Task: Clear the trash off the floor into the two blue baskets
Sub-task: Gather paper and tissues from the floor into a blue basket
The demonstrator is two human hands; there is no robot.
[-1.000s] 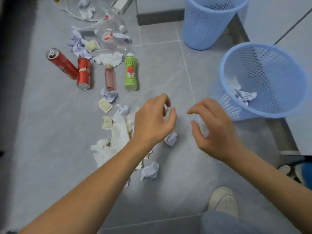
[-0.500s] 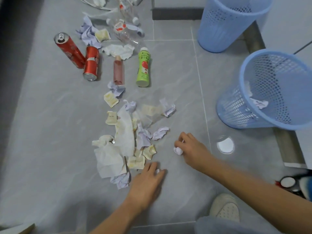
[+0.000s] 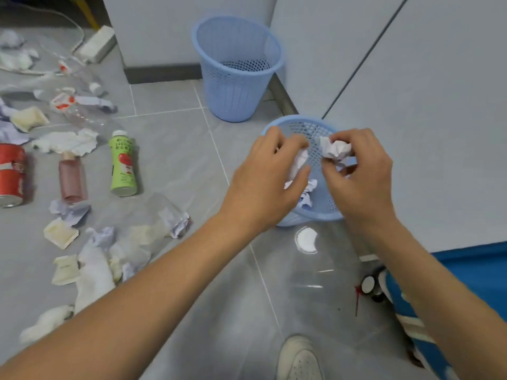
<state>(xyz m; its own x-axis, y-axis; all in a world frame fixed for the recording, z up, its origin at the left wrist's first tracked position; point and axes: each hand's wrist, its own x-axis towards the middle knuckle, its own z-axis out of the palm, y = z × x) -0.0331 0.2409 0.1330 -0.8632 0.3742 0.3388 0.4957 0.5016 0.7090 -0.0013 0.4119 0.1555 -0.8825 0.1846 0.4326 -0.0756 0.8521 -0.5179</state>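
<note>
Both of my hands hover over the near blue basket (image 3: 312, 127). My left hand (image 3: 263, 182) is shut on a crumpled white paper (image 3: 299, 163). My right hand (image 3: 359, 174) pinches another crumpled paper ball (image 3: 336, 150) above the basket's opening. Some paper scraps (image 3: 306, 197) lie inside that basket. The second blue basket (image 3: 236, 67) stands upright farther back against the wall. More paper scraps and tissues (image 3: 93, 259) litter the floor at the left.
A green bottle (image 3: 122, 163), a pink bottle (image 3: 70, 178) and a red can (image 3: 11, 174) lie on the tiles at left. Clear plastic bottles (image 3: 82, 105) and a power strip (image 3: 94, 45) are farther back. A clear plastic bottle (image 3: 318, 275) and my shoe (image 3: 299, 357) are near me.
Both hands picked paper balls off the floor and lifted them up and to the right, over the near basket. My view swung right.
</note>
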